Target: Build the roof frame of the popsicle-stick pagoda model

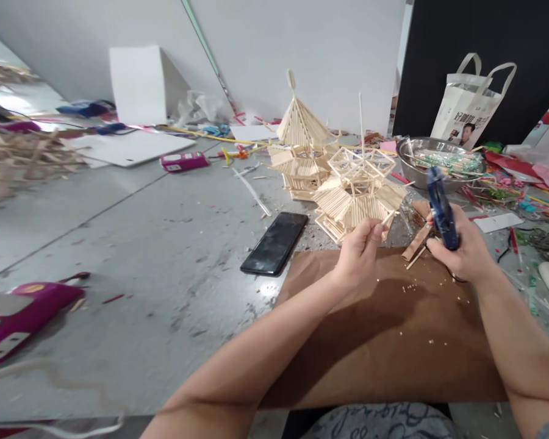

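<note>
My left hand [361, 244] is closed in a pinch on a thin wooden stick [387, 217], held against the lower edge of a small stick-built pavilion model [357, 192]. My right hand [462, 247] is wrapped round a dark blue glue gun [440, 207], its nozzle pointing up and left, just right of the model. The model stands at the far edge of a brown cardboard sheet [393, 329]. A long thin skewer rises from the model's top. A second, taller stick pavilion [299, 146] stands behind it.
A black phone [275, 242] lies left of the cardboard. A metal bowl [434, 160] with sticks sits at the back right, a white tote bag [469, 103] behind it. Pink tools [22, 311] [183, 161], white boards and scattered sticks cover the grey floor.
</note>
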Demonstrator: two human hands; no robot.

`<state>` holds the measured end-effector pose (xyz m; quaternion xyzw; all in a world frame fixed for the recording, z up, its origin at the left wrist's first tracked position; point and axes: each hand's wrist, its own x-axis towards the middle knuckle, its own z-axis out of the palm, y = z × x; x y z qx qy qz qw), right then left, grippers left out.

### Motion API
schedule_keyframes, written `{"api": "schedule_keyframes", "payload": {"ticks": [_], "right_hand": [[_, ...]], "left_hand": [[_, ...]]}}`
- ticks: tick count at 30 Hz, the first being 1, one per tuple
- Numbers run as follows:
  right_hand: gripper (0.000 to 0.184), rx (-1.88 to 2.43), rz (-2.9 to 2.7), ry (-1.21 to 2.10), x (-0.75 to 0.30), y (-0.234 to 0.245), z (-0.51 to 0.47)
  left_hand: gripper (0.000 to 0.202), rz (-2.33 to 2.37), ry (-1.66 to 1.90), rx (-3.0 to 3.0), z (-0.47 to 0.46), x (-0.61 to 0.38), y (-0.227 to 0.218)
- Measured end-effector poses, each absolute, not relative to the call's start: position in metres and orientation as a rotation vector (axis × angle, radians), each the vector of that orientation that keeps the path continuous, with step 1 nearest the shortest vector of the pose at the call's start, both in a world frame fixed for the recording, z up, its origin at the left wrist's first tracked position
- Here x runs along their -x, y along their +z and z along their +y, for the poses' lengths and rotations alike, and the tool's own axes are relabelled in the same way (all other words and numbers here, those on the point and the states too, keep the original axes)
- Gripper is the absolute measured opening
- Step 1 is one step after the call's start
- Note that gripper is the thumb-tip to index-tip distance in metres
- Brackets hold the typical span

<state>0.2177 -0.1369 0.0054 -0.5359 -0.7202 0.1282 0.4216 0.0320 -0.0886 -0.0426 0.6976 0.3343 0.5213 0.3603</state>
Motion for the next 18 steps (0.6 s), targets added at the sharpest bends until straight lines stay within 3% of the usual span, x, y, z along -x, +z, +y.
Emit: {"api": "schedule_keyframes", "payload": {"ticks": [5, 18], "right_hand": [[0.052, 1.514, -1.951, 0.004, -0.2249, -0.0022, -0.1255], [0.048, 1.563, -2.101, -0.044, -0.2196, -0.0028, -0.1267]], "left_hand": [[0.028, 0.834, 1.396, -1.941, -0.0894, -0.027, -0.0378], [0.024, 0.636, 1.559, -2.129, -0.0828, -0.0271, -0.0443]]}}
